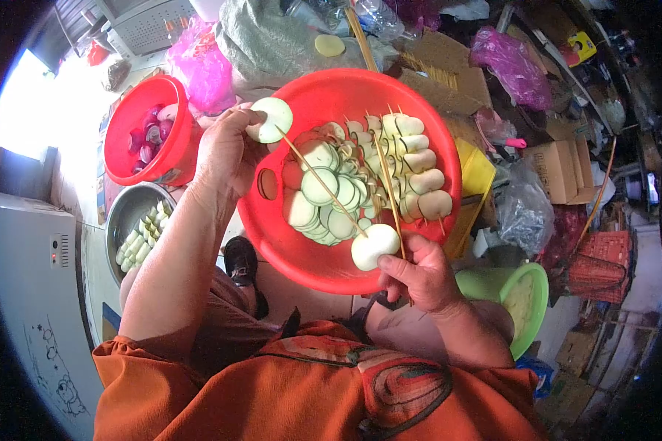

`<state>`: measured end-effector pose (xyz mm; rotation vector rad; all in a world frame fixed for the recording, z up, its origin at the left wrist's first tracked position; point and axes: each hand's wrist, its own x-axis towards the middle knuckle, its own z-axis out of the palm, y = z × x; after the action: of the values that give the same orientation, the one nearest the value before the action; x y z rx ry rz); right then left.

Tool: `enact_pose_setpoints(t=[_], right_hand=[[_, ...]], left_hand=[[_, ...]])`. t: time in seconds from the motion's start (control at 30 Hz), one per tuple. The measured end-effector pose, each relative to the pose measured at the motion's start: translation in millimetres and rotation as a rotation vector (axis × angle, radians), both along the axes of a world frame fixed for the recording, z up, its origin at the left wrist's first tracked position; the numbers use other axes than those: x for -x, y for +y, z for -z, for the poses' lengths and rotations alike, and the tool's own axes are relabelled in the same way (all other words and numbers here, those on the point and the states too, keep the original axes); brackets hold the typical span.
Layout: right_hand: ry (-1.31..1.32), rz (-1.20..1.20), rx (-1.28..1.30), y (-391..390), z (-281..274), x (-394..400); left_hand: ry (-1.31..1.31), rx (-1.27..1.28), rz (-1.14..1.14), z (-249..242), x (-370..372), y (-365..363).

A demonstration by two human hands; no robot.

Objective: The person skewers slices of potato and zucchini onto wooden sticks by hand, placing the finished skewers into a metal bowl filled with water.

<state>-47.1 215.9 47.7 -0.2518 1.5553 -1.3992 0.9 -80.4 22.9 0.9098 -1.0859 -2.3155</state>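
Note:
My left hand [232, 151] pinches a round pale zucchini slice [274, 117] at the upper left of the basin. A thin wooden skewer [320, 180] runs diagonally from this slice down to a second zucchini slice [376, 248] by my right hand [419, 273]. My right thumb and fingers are closed on that lower slice and on spare skewers [387, 176] pointing up across the basin. Under both hands is a red plastic basin [290, 259]. Loose zucchini slices [320, 187] are heaped on its left side, and finished skewers of folded slices [419, 162] lie on its right.
At left stand a red bucket [118, 121] of red onions [148, 136] and a metal bowl [112, 231] of skewered pale pieces. A green bucket [541, 294] is at my right knee. Cardboard [449, 66], plastic bags [511, 66] and a stray slice [329, 45] lie beyond the basin.

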Motion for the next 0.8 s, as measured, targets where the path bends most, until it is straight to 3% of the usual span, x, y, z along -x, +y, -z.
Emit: enact_pose_setpoints(t=[0.37,0.53,0.8], right_hand=[[0.014,0.027,-0.016,0,2,3],[0.035,0.043,0.003,0,7,2],[0.020,0.033,-0.010,0,6,2]], left_hand=[[0.094,0.080,0.042,-6,-2,10],[-0.025,0.137,0.044,-12,-1,19],[-0.025,0.037,0.105,-10,1,29]])
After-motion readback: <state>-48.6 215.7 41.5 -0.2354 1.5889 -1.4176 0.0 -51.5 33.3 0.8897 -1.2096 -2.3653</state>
